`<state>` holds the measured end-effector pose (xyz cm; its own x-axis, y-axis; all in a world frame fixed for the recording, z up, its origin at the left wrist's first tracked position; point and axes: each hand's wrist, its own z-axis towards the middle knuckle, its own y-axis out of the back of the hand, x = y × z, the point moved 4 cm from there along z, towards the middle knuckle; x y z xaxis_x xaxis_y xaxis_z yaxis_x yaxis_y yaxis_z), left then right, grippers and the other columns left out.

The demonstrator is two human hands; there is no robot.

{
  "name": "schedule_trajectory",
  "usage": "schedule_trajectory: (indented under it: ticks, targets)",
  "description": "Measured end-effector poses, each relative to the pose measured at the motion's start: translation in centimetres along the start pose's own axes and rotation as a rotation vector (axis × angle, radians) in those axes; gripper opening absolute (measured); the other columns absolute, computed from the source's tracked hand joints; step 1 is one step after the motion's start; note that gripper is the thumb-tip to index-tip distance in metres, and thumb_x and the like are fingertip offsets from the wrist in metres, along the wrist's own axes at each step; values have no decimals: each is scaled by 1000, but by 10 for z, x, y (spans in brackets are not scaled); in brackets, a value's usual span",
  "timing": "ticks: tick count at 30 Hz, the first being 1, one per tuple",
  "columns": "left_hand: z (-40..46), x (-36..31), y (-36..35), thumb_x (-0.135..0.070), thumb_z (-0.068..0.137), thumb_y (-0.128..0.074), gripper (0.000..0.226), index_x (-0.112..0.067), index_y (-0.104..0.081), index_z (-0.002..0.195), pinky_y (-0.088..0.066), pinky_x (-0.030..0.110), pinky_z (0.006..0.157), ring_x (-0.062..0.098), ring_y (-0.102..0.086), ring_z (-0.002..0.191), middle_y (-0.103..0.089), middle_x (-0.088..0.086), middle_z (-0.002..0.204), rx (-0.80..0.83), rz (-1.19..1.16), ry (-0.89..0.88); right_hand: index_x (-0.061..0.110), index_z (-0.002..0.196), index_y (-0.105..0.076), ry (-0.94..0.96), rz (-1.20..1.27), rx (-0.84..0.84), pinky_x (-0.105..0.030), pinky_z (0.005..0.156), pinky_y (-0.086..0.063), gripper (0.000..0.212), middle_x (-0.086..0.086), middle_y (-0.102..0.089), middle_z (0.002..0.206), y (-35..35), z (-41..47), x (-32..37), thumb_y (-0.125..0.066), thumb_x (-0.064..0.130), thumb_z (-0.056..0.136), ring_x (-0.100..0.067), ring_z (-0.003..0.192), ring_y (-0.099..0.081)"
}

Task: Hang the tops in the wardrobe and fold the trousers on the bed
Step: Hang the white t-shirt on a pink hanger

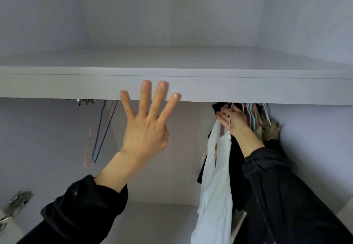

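Note:
A white top (215, 177) with a small printed figure hangs on a pink hanger (229, 122) inside the wardrobe, at the right. My right hand (234, 118) grips that hanger just under the shelf, where the rail is hidden. Dark garments (236, 159) hang directly behind the white top. My left hand (145, 127) is raised with fingers spread straight, its fingertips pressing on the front edge of the wardrobe shelf (248, 89). It holds nothing. No trousers or bed are in view.
Bare blue and pink hangers (99, 138) dangle at the left under the shelf. More pastel hangers (252, 114) and a fur-trimmed coat (271, 131) crowd the far right. A metal door hinge (17, 205) sits at the lower left.

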<state>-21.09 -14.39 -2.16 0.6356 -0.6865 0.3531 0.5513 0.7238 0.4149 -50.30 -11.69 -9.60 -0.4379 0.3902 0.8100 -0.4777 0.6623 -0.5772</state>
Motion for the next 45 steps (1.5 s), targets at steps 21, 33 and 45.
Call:
schedule_trajectory:
  ticks: [21, 33, 45]
  targets:
    - [-109, -15, 53, 2, 83, -52, 68, -11, -30, 146, -21, 47, 115, 32, -12, 144, -27, 14, 152, 456, -480, 330, 14, 144, -35, 453, -1574, 230, -30, 109, -25, 48, -5, -42, 144, 8, -202, -68, -45, 22, 97, -19, 137, -31]
    - [-343, 91, 249, -19, 96, -45, 36, -23, -49, 131, -46, 33, 93, 13, -54, 117, -55, -10, 130, 482, -401, 1038, 13, 131, -52, 389, -1424, 1055, -32, 102, -38, 35, -4, -56, 132, -147, -429, -238, -47, 20, 97, -21, 121, -52]
    - [-620, 137, 582, -14, 94, -50, 29, -18, -59, 122, -45, 32, 94, 10, -58, 108, -63, -5, 116, 378, 27, 1761, 18, 120, -61, 164, -1148, 1922, -24, 93, -43, 27, 2, -67, 111, -213, -822, -414, -50, 23, 96, -13, 103, -60]
